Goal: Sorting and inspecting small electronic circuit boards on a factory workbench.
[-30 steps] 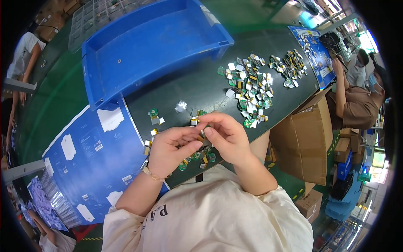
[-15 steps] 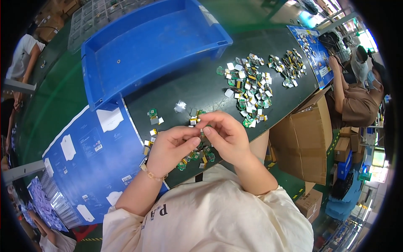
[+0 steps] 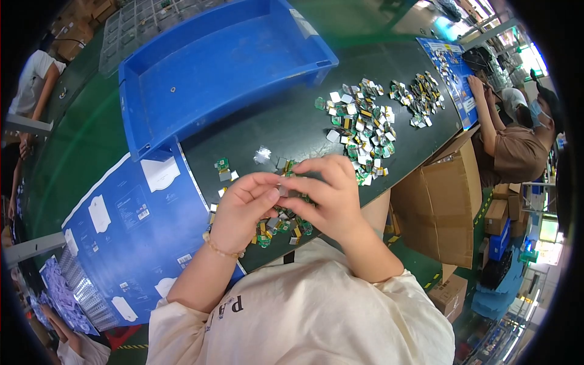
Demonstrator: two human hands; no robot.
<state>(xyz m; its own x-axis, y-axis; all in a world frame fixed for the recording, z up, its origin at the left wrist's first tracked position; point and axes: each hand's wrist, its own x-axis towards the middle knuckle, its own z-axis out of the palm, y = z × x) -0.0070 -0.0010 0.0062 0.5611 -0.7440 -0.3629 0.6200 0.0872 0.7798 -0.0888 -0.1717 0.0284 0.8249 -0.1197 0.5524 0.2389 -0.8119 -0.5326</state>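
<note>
My left hand [image 3: 242, 207] and my right hand [image 3: 331, 196] meet above the dark table, fingertips pinched together. Between them is a small pale, shiny piece [image 3: 283, 190], mostly covered by the fingers; its kind is hard to make out. Under and around my hands lie several small green circuit boards [image 3: 281, 226] with silver and yellow parts attached. A few similar boards [image 3: 222, 164] rest just beyond my left hand. Past the fingertips sits a crumpled bit of clear film [image 3: 262, 155].
A large blue bin [image 3: 213, 79] stands at the far left. Blue printed sheets [image 3: 137, 225] cover the table's left side. Two heaps of boards, a bigger one [image 3: 365, 128] and a smaller one [image 3: 420, 97], lie to the right. An open cardboard box [image 3: 435, 207] stands beside the table; a co-worker [image 3: 517, 146] sits beyond.
My hands have shifted slightly, and the right fingers now close in against the left fingertips. The pale piece shows between them. The co-worker at the right has moved their head and arm.
</note>
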